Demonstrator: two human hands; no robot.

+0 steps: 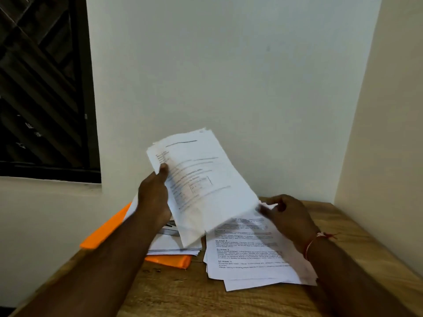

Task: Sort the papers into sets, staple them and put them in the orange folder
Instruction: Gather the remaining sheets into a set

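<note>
Left hand (154, 195) is up, thumb clamped on the front of a sheaf of papers (206, 179), lifted clear above the wooden table (183, 294) and tilted toward one o'clock. Right hand (288, 216) sits at the sheaf's four o'clock corner, fingers curled, blurred; I cannot tell whether it pinches a sheet. Below it lies a loose pile of printed sheets (249, 259). At the pile's nine o'clock, the orange folder (105, 229) lies flat, carrying more sheets (169, 247) and a half-hidden silvery object (169, 229).
</note>
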